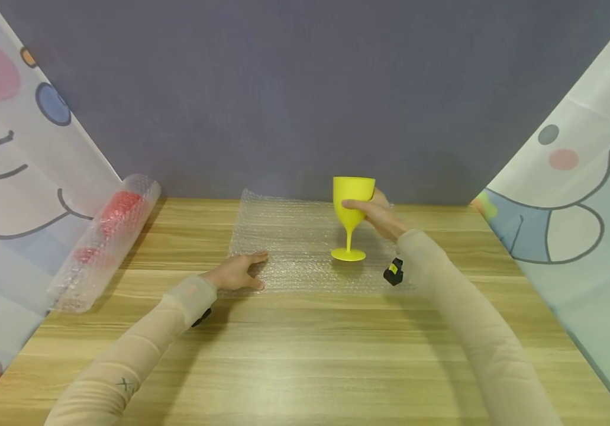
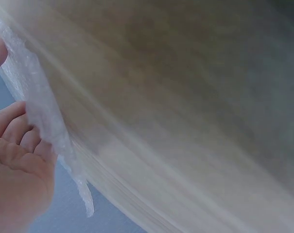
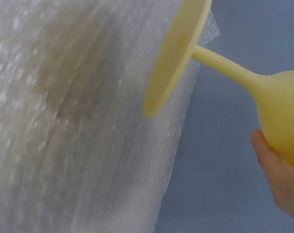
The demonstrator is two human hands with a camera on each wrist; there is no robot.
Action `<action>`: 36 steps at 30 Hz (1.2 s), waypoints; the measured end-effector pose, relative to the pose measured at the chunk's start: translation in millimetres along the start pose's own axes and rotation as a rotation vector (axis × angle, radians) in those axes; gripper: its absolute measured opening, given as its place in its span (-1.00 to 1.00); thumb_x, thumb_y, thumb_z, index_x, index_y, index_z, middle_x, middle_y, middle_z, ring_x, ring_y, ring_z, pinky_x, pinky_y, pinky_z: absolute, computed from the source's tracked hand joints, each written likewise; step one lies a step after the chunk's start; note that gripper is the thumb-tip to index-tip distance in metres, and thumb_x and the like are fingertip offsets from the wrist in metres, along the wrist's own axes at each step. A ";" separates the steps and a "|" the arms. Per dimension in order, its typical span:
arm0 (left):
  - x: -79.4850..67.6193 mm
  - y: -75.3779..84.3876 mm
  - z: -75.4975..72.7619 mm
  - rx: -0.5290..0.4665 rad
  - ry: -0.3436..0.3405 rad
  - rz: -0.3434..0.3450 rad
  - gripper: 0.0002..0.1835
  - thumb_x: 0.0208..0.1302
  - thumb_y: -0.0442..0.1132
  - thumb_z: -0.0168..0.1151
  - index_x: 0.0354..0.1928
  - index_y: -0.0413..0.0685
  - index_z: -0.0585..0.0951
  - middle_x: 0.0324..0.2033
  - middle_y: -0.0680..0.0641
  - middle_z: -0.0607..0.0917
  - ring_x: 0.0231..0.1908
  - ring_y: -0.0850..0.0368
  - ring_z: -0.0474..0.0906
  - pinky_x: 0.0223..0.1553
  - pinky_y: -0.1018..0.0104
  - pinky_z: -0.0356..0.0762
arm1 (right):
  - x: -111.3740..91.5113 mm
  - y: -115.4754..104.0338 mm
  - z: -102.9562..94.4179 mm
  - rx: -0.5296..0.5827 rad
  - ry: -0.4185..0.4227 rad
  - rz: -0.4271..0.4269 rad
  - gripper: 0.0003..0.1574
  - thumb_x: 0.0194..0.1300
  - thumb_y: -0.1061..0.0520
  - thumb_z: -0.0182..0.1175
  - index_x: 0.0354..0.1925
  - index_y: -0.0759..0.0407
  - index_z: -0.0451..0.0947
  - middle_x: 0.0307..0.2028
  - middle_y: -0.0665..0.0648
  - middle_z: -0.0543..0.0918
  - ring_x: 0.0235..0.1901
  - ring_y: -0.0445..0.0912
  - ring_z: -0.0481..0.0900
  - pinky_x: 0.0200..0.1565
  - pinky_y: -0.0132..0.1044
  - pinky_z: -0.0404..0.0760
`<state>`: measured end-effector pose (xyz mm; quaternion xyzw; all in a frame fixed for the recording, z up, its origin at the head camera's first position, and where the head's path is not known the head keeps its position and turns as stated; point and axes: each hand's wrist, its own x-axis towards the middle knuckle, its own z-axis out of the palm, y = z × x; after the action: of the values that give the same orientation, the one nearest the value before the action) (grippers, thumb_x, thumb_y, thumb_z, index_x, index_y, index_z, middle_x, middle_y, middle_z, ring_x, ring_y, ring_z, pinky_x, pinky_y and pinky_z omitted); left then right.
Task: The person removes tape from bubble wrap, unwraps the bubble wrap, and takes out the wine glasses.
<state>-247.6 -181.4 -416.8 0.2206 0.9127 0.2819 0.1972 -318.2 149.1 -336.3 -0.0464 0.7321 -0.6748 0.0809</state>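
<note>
Beyond bare, streaked wood-grain tabletop (image 1: 294,361), the left hand (image 1: 234,273), thumb and fingers spread, meets the left edge of a pebbly, translucent bubble-wrap sheet (image 1: 289,234), above which the right hand (image 1: 381,215) grips the rounded bowl of an upright, thin-stemmed, smooth yellow goblet (image 1: 347,220).

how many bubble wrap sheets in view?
2. One flat sheet lies on the table, under the yellow goblet in the right hand; one wrapped sheet encloses something red at the left. More may be hidden in its layers.
</note>
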 end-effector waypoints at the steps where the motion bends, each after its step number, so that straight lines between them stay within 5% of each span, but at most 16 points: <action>1: 0.1 0.0 0.0 0.000 -0.001 -0.001 -0.11 0.05 -0.07 0.32 0.37 -0.17 0.12 0.40 -0.13 0.06 0.37 -0.14 -0.02 0.36 -0.08 -0.03 | -0.9 -0.3 -2.2 -0.005 0.012 0.002 -0.26 0.07 0.22 0.28 0.16 0.18 0.17 -0.05 0.16 0.43 -0.11 -0.05 0.49 0.01 -0.18 0.54; 8: 0.2 -1.6 0.8 -0.006 -0.006 0.000 -0.11 0.06 -0.07 0.31 0.38 -0.16 0.10 0.40 -0.12 0.03 0.37 -0.13 -0.01 0.36 -0.08 -0.03 | -5.9 0.6 -23.3 -0.029 0.083 -0.006 -0.20 0.03 0.15 0.35 0.17 0.17 0.16 -0.08 0.11 0.44 -0.13 -0.09 0.50 -0.05 -0.26 0.56; 17: -3.0 2.2 -1.0 0.028 0.000 -0.012 -0.12 0.07 -0.05 0.30 0.37 -0.15 0.12 0.41 -0.13 0.02 0.37 -0.20 -0.07 0.33 -0.27 -0.28 | -16.0 -0.3 -54.1 -0.107 0.178 -0.017 -0.13 0.03 0.03 0.37 0.20 0.14 0.14 -0.06 0.07 0.42 -0.10 -0.11 0.48 -0.02 -0.25 0.52; 25: -3.8 2.7 -0.1 0.026 0.015 -0.010 -0.13 0.05 -0.07 0.33 0.36 -0.16 0.14 0.39 -0.15 0.08 0.36 -0.19 -0.01 0.35 -0.16 -0.10 | -22.9 -1.8 -75.8 -0.250 0.227 -0.024 -0.13 0.01 -0.01 0.37 0.16 0.16 0.14 -0.10 0.07 0.39 -0.13 -0.08 0.41 -0.03 -0.23 0.45; 36: -3.8 1.9 0.0 0.013 0.000 -0.017 -0.12 0.06 -0.05 0.31 0.37 -0.14 0.12 0.41 -0.12 0.02 0.37 -0.19 -0.07 0.34 -0.23 -0.19 | -32.0 -4.7 -100.7 -0.315 0.333 -0.033 0.05 0.00 -0.10 0.37 0.26 0.16 -0.01 -0.12 -0.05 0.31 -0.14 -0.14 0.36 -0.05 -0.28 0.45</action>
<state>-243.9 -181.9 -414.7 0.2139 0.9164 0.2743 0.1981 -305.1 253.1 -322.2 0.0415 0.8308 -0.5517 -0.0605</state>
